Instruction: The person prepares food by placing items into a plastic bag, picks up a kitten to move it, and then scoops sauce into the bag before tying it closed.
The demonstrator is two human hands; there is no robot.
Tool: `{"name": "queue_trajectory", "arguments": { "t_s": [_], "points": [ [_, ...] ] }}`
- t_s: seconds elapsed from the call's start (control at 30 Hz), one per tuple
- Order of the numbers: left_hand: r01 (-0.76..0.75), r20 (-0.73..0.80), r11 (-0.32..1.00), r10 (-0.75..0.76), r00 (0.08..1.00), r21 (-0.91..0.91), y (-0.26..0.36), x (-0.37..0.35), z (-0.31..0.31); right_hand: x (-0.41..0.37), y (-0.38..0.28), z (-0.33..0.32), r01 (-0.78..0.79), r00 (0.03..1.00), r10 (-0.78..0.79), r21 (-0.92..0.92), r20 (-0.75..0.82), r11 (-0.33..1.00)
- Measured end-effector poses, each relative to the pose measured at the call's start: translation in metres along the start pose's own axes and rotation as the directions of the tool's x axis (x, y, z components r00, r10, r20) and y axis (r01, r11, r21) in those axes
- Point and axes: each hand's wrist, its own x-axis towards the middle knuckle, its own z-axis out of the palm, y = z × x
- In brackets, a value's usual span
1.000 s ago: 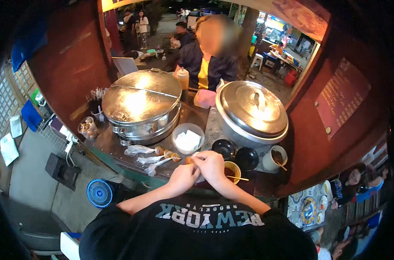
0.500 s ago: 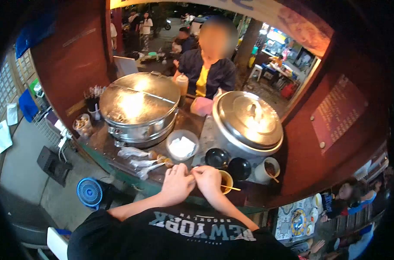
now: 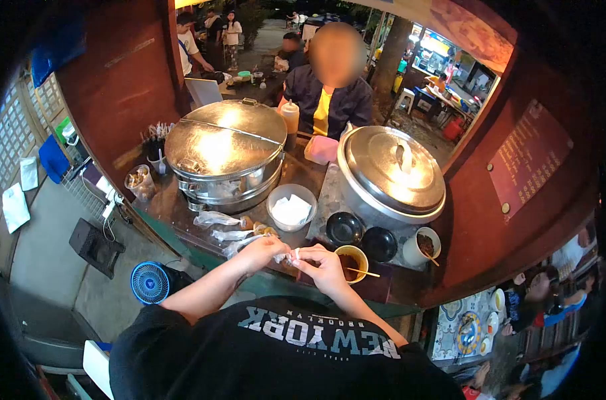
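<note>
Red-brown walls flank the booth on the left and right, the right one bearing a reddish sign with pale writing. To the left are a grey floor and a latticed panel. Through the far opening, a tree trunk rises near a white stool; a brightly lit stall glows at far right against the dark.

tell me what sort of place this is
Probably a small street-food stall: a big lidded pot and a wide lidded metal pan stand on a counter, and a person faces it from beyond its far edge.
</note>
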Motion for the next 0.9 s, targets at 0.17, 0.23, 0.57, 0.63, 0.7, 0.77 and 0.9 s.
{"name": "queue_trajectory", "arguments": {
  "t_s": [0.17,0.23,0.57,0.63,0.7,0.77,0.9],
  "points": [
    [-0.228,0.044,0.843,0.237,0.971,0.487,0.022,0.000,0.007,0.004,-0.021,-0.008,0.285,0.946,-0.192,-0.390,0.259,0.876],
    [-0.204,-0.109,0.693,0.379,0.919,0.691,0.039,-0.016,0.026,-0.001,-0.035,-0.015,0.243,0.959,-0.150,-0.417,0.242,0.876],
    [-0.660,0.464,0.685,0.497,0.734,0.310,0.090,-0.023,-0.011,-0.030,-0.047,-0.044,-0.159,0.883,0.170,-0.061,0.438,0.985],
    [-0.415,0.334,0.909,0.381,0.862,0.034,0.084,-0.011,-0.012,-0.034,-0.049,-0.039,-0.164,0.873,0.121,0.052,0.472,0.985],
    [-0.448,0.334,0.894,0.424,0.842,-0.007,0.074,0.002,-0.003,-0.031,-0.045,-0.039,-0.109,0.838,0.075,0.030,0.540,0.994],
    [-0.654,0.532,0.734,0.487,0.693,0.180,0.069,0.008,0.008,-0.027,-0.044,-0.041,0.113,0.824,-0.071,-0.040,0.562,0.993],
    [-0.779,0.730,0.584,0.427,0.534,0.228,0.096,-0.005,0.003,-0.031,-0.049,-0.046,0.074,0.816,-0.070,0.016,0.574,0.997]
  ]
}}
